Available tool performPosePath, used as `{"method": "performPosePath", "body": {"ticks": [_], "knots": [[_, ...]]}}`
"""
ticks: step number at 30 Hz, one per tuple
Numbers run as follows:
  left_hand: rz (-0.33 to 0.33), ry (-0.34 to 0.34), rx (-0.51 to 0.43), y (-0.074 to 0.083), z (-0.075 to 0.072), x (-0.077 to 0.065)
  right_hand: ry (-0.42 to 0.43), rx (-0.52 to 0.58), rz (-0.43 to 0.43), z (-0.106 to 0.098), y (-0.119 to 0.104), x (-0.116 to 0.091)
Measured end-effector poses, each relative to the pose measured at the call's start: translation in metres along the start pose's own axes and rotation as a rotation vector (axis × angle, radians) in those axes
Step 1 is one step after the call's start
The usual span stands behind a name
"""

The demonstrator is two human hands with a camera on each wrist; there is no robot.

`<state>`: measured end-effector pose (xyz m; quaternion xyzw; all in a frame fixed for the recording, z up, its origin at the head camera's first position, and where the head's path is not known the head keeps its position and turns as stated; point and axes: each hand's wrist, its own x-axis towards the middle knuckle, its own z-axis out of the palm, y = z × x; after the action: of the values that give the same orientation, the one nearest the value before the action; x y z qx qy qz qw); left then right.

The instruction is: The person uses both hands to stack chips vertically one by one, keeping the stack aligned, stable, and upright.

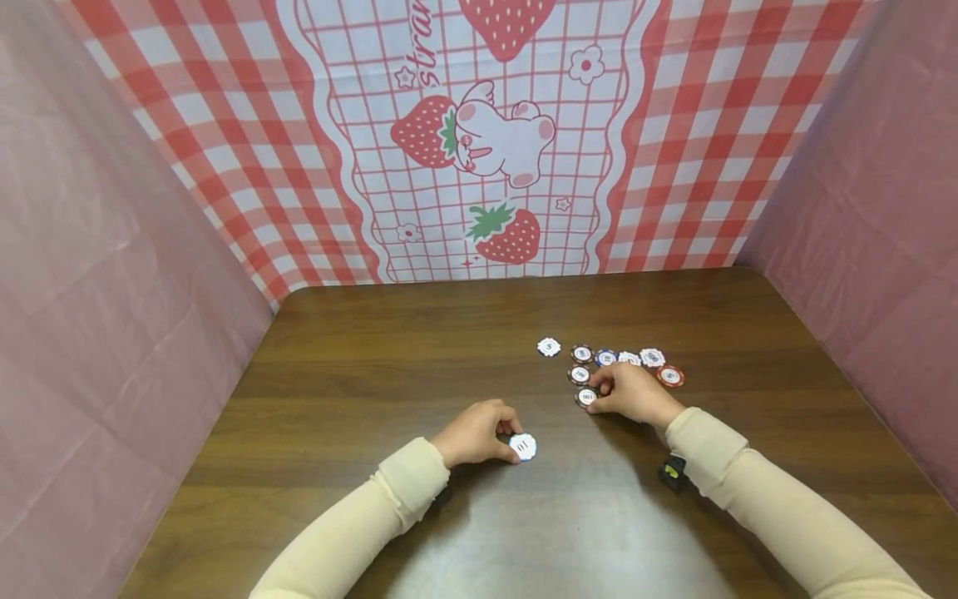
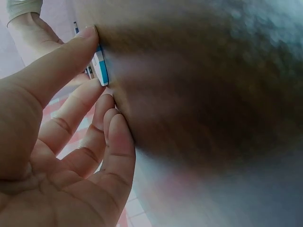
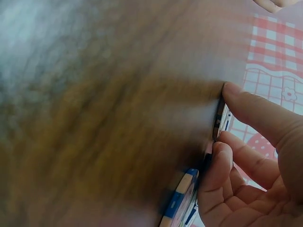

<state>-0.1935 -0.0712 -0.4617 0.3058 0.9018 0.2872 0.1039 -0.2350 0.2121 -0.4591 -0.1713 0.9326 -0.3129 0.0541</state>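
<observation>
My left hand [image 1: 479, 433] pinches a white poker chip with a blue edge [image 1: 523, 447], marked 10, between thumb and index finger. In the left wrist view this chip [image 2: 101, 68] stands edge-on at the fingertips, low over the table. Farther right, my right hand [image 1: 632, 393] holds a black-edged poker chip [image 1: 586, 398] marked 100 by its rim. Its dark edge [image 3: 220, 116] shows between thumb and index finger in the right wrist view. Just beyond it lie a second black chip [image 1: 580, 375] and a third [image 1: 581, 354], in a column.
Right of the column's far end, a blue chip [image 1: 606, 358], a partly hidden white chip [image 1: 629, 359] and another white chip [image 1: 653, 358] form a row. A red chip [image 1: 670, 376] lies beside it. One white chip [image 1: 549, 347] sits left on the wooden table [image 1: 359, 358].
</observation>
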Motion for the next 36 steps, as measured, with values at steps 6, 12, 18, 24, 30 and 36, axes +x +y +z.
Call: {"method": "performPosePath", "body": {"ticks": [6,12,18,24,30,36], "knots": [[0.005,0.002,-0.003,0.000,-0.001,-0.001,0.011,-0.048,-0.029,0.000,0.000,0.000],[0.000,0.004,-0.009,0.000,0.000,-0.001,0.018,-0.100,-0.061,-0.001,-0.002,0.000],[-0.001,0.005,-0.015,-0.001,0.001,-0.001,0.020,-0.083,-0.064,0.000,-0.002,-0.001],[0.008,0.010,-0.009,0.000,0.000,-0.002,0.045,-0.023,-0.043,-0.002,-0.004,0.000],[0.007,0.012,-0.012,0.001,0.000,-0.002,0.094,0.016,-0.068,-0.006,-0.010,-0.001],[0.000,0.008,-0.010,0.001,0.000,-0.002,0.129,0.052,-0.127,-0.006,-0.015,-0.004]]}}
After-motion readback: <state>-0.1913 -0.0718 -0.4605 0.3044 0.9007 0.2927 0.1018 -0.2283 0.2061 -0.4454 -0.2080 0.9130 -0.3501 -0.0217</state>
